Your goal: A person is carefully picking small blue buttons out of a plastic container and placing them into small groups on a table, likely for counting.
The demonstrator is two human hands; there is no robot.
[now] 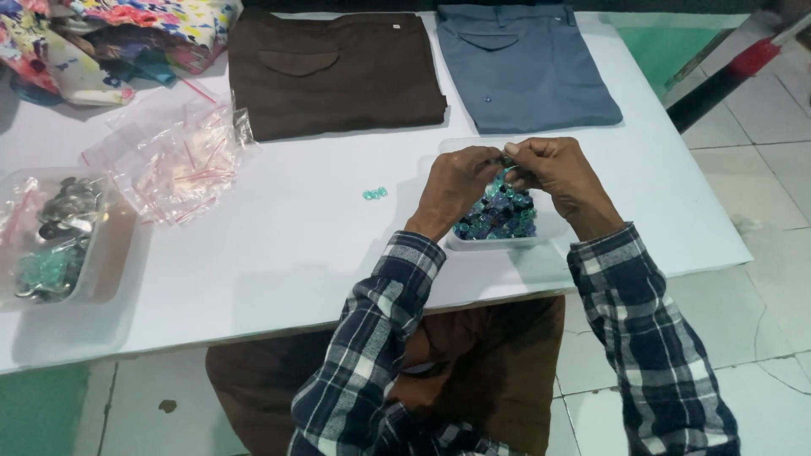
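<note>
Beads: a heap of small blue and teal beads [498, 215] fills a clear shallow tray [490, 243] that stands on the white tabletop [296, 245], near its front edge and in front of the folded grey-blue trousers.
Left hand: the left hand [456, 181] is above the tray, its fingers [488, 160] bent together and pinching something small at the top of the heap; what exactly they pinch is too small to tell.
Right hand: the right hand [557, 173] meets the left one over the tray, its fingers [519, 154] also closed in a pinch on a small teal piece.
Loose beads: two or three teal beads [375, 193] lie alone on the tabletop, left of the tray and apart from it.
Trousers: brown trousers [334, 72] and grey-blue trousers [524, 63] lie folded side by side at the far edge.
Left side: a pile of clear small bags [173, 156], a second clear container [59, 236] with metal and green pieces, and a flowered cloth [127, 34] in the corner.
</note>
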